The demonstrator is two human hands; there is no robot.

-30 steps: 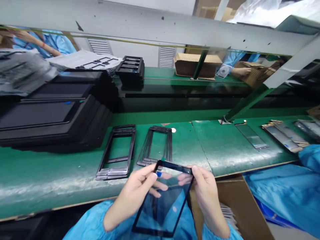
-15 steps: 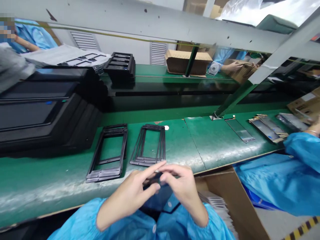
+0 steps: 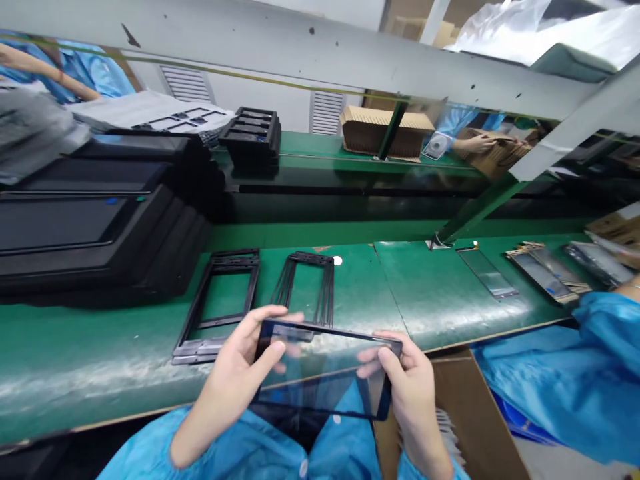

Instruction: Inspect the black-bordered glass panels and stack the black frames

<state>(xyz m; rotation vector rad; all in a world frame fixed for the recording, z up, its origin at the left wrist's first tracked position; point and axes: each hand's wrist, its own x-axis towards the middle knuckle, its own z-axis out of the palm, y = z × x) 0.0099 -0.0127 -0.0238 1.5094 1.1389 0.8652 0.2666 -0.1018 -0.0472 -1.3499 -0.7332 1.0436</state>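
Between my two hands I hold a clear glass panel (image 3: 325, 370) with a dark border, turned lengthwise and tilted so its face shows. My left hand (image 3: 245, 363) grips its left end, the thumb on the near face and the fingers seen through the glass. At the opposite end my right hand (image 3: 407, 383) pinches the panel's corner in the same way. Beyond the panel, a group of thin black frames (image 3: 327, 293) lies on the green bench, partly covered by it. Further left lies a thicker stack of black frames (image 3: 195, 323), its lower corner near my left hand.
Stacked black trays (image 3: 175, 247) fill the bench's left side. A green post (image 3: 470, 207) rises from the bench (image 3: 355, 293). Loose panels (image 3: 543, 273) lie at the right, near a co-worker's blue sleeve (image 3: 607, 327). A cardboard box (image 3: 480, 413) stands below the bench edge.
The panel, mostly hidden and seen edge-on between my close hands before, now shows its face. My hands have moved apart to its two ends.
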